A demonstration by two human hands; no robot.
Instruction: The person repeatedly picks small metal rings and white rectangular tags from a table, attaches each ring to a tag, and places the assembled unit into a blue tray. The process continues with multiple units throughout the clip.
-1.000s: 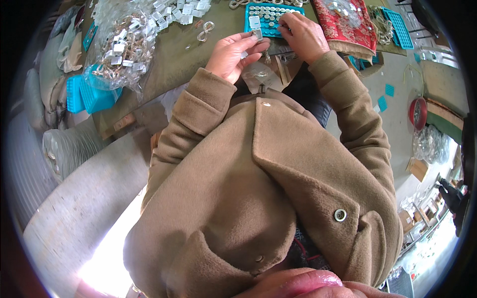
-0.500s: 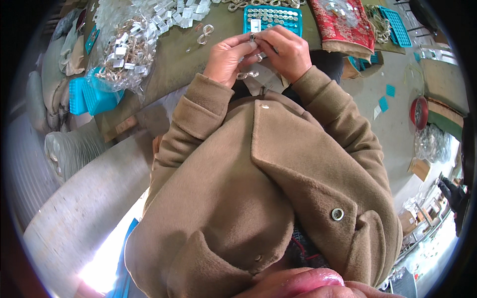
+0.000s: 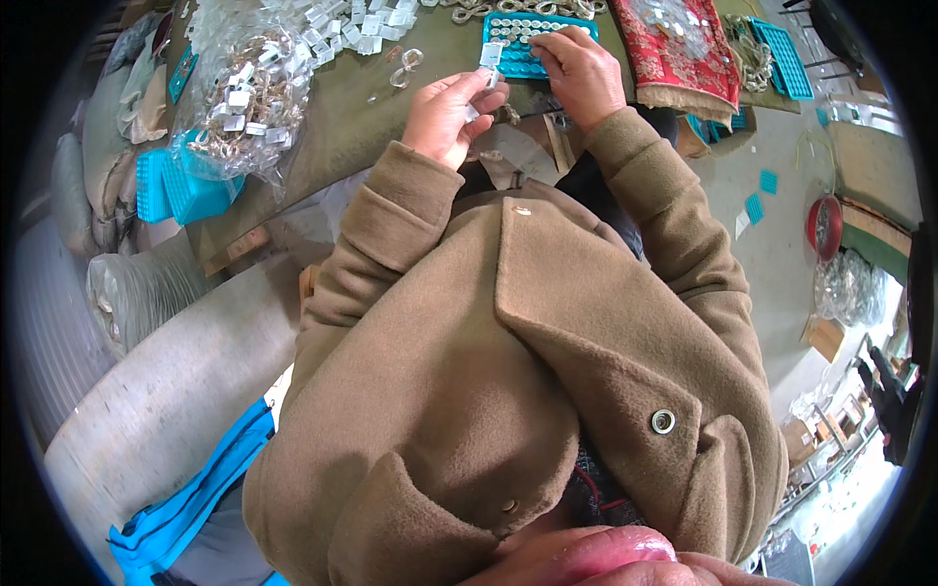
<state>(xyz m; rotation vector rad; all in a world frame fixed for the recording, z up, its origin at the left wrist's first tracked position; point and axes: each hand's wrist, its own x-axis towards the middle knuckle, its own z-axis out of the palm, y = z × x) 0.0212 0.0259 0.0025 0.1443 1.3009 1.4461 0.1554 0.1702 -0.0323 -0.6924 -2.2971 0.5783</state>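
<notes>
A thick tan wool coat with wide lapels, cuffed sleeves and 1 round metal snap button

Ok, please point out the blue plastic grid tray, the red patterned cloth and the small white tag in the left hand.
Blue plastic grid tray (image 3: 516, 61), head view, its lower left part.
Red patterned cloth (image 3: 689, 54), head view, its middle.
Small white tag (image 3: 490, 54), head view, its flat face above the left hand (image 3: 447, 112).

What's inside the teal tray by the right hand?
Rows of small pale pieces fill the teal tray. The right hand covers its near right corner, so that part is hidden.
</notes>
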